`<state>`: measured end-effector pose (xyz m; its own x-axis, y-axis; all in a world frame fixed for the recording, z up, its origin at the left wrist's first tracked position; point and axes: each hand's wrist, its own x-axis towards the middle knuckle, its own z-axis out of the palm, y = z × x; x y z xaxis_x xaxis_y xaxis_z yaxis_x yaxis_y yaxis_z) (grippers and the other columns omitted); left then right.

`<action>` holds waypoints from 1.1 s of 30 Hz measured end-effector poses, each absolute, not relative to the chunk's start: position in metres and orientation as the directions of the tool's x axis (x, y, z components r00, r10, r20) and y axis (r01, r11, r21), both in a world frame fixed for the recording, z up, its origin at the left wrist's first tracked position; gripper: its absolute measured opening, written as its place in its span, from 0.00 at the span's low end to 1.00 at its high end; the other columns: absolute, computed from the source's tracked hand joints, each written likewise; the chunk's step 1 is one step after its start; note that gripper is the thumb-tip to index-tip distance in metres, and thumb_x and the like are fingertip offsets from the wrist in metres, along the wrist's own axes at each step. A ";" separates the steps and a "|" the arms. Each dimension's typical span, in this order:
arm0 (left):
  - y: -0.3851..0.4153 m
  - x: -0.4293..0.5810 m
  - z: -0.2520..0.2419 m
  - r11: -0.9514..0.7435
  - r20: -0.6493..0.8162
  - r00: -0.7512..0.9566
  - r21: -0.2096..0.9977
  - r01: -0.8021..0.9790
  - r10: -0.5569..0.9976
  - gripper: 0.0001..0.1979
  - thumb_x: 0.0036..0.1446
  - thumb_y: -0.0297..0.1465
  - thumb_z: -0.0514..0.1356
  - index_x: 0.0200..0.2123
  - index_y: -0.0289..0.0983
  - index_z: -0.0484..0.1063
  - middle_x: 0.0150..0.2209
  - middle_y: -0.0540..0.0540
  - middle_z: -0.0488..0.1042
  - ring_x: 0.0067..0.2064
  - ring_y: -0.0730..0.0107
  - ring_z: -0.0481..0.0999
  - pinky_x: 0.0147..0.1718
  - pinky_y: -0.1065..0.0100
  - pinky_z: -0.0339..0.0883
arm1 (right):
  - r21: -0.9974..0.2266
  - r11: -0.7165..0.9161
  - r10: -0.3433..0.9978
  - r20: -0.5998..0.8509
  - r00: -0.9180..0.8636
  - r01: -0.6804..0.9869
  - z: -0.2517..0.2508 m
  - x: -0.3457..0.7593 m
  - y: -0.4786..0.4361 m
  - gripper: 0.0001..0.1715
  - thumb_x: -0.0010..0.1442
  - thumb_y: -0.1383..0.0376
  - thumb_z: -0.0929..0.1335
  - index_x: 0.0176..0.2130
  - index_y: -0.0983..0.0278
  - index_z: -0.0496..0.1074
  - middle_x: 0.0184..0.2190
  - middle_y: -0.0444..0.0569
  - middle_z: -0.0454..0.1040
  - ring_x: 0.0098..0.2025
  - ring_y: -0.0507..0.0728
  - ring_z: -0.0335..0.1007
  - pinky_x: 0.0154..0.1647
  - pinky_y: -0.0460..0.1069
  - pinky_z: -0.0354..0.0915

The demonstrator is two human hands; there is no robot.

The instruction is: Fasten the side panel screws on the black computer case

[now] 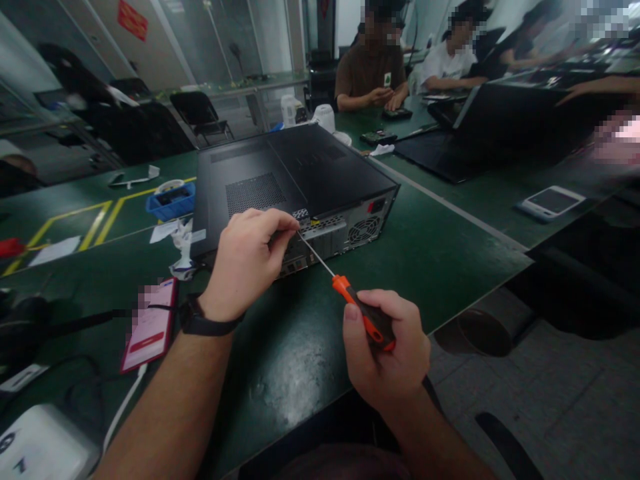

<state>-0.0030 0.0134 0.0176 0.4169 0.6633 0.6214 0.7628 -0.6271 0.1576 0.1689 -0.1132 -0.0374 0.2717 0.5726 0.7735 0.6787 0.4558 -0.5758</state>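
A black desktop computer case lies flat on the green table, its metal back panel with a round fan grille facing me. My right hand is wrapped round the orange and black handle of a screwdriver. The thin shaft slants up and left to the top edge of the back panel. There, the thumb and fingers of my left hand are pinched together beside the screwdriver's tip. What they pinch is too small to make out. A dark watch band circles my left wrist.
Left of the case are a blue bin, crumpled white paper and a pink-edged phone on a white cable. A white box stands at the lower left. Right are another phone and a large black panel. Several people sit beyond.
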 end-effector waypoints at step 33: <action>0.015 -0.003 0.012 -0.649 0.659 0.432 0.114 0.752 0.616 0.07 0.66 0.29 0.59 0.41 0.41 0.79 0.39 0.47 0.83 0.40 0.62 0.79 0.42 0.61 0.68 | -0.595 0.429 0.589 0.755 0.289 0.680 -0.037 0.169 -0.114 0.11 0.64 0.68 0.69 0.46 0.60 0.69 0.31 0.40 0.75 0.25 0.48 0.70 0.24 0.45 0.66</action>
